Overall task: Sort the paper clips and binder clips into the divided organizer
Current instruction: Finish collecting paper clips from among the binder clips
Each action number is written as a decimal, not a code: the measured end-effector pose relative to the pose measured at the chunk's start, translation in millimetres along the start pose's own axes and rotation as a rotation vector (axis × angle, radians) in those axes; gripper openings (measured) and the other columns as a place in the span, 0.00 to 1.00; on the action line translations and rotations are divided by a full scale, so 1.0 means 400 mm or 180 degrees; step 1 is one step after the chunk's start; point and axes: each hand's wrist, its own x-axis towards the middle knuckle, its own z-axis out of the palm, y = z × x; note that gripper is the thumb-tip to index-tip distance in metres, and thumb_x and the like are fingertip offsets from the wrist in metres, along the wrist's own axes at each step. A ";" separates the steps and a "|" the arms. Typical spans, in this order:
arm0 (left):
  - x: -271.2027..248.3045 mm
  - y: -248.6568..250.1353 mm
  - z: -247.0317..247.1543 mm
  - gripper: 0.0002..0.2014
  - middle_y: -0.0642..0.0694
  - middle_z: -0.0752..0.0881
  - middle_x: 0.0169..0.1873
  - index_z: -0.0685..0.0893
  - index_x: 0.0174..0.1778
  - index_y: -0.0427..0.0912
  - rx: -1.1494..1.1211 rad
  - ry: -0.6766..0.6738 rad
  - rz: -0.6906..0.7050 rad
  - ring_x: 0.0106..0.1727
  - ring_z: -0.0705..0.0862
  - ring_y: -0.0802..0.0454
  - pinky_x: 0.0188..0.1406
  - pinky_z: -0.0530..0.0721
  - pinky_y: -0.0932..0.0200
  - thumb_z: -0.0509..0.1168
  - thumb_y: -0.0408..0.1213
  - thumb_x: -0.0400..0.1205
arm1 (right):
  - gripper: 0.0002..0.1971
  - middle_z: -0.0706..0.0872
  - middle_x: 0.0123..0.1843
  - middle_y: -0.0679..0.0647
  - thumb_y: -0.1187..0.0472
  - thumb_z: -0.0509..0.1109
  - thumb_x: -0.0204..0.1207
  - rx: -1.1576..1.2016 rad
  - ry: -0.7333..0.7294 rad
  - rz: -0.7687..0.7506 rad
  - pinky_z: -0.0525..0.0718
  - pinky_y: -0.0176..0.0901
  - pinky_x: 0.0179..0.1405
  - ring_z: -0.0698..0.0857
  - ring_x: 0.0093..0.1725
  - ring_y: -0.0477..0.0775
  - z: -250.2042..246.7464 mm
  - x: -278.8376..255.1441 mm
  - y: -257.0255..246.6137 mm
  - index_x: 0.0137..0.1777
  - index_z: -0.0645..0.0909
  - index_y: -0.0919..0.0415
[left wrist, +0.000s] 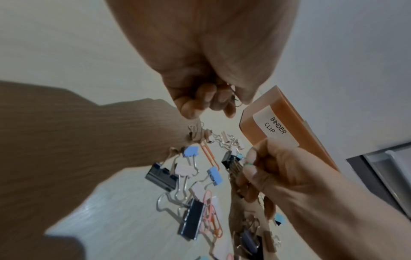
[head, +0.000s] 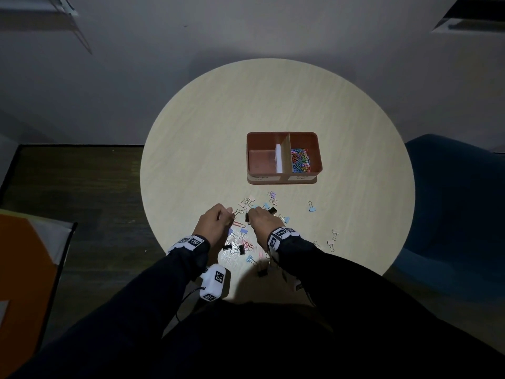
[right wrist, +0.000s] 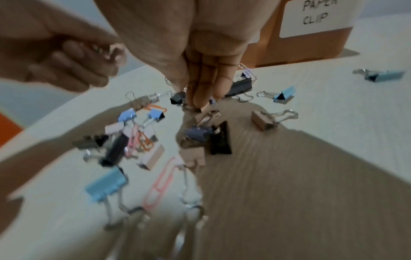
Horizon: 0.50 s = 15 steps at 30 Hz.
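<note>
A brown divided organizer [head: 282, 179] stands mid-table. Its right compartment holds several colored paper clips [head: 300, 160]; the left compartment [head: 261, 161], labelled BINDER CLIP [left wrist: 275, 130], has a bare floor. Mixed binder clips and paper clips [head: 240, 244] lie scattered on the near side of the table. My left hand [head: 216, 220] hovers over them, its fingers [left wrist: 206, 105] curled round small binder clips; a wire loop sticks out of the fist. My right hand [head: 262, 217] is beside it, fingers [right wrist: 200, 98] pointing down, pinching a black binder clip [left wrist: 231, 161].
The round wooden table [head: 273, 99] has a blue chair [head: 451, 201] at its right and an orange object [head: 21, 255] on the floor to its left. Stray binder clips lie apart at the right [head: 311, 207] [head: 332, 240]. An orange paper clip [left wrist: 209, 154] lies between the hands.
</note>
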 end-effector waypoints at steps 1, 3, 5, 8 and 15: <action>0.002 0.001 -0.004 0.17 0.52 0.85 0.31 0.75 0.33 0.48 0.0061 0.0017 0.0016 0.35 0.81 0.50 0.40 0.77 0.54 0.57 0.50 0.87 | 0.21 0.79 0.54 0.58 0.78 0.64 0.71 0.0210 0.0013 0.0076 0.79 0.53 0.42 0.81 0.50 0.62 0.001 -0.002 0.005 0.62 0.69 0.60; 0.004 0.004 -0.010 0.17 0.48 0.87 0.34 0.76 0.36 0.44 0.0015 -0.0021 0.0016 0.31 0.81 0.53 0.34 0.75 0.55 0.55 0.45 0.88 | 0.19 0.80 0.44 0.57 0.75 0.59 0.73 0.0739 0.0035 0.0192 0.80 0.54 0.34 0.78 0.37 0.57 0.008 0.001 0.018 0.57 0.65 0.54; 0.008 -0.002 -0.012 0.13 0.43 0.89 0.34 0.78 0.40 0.41 -0.0257 -0.0099 -0.0033 0.22 0.79 0.56 0.26 0.74 0.59 0.55 0.39 0.88 | 0.13 0.79 0.38 0.57 0.70 0.56 0.76 0.1564 0.0137 0.0401 0.76 0.45 0.24 0.73 0.30 0.53 0.013 0.002 0.025 0.56 0.67 0.53; 0.012 -0.005 -0.013 0.11 0.42 0.87 0.32 0.81 0.46 0.41 -0.0241 -0.0227 0.0032 0.20 0.78 0.57 0.23 0.76 0.61 0.54 0.32 0.87 | 0.12 0.75 0.36 0.57 0.66 0.50 0.77 0.2366 0.0334 0.0628 0.68 0.37 0.22 0.70 0.29 0.53 0.026 -0.011 0.039 0.50 0.75 0.58; 0.037 0.009 0.019 0.05 0.48 0.80 0.49 0.80 0.53 0.48 0.1510 -0.0613 0.0671 0.43 0.83 0.50 0.42 0.79 0.56 0.60 0.40 0.85 | 0.01 0.80 0.44 0.50 0.60 0.63 0.75 0.1236 -0.0109 0.0132 0.76 0.47 0.40 0.80 0.41 0.55 0.053 -0.056 0.081 0.43 0.74 0.55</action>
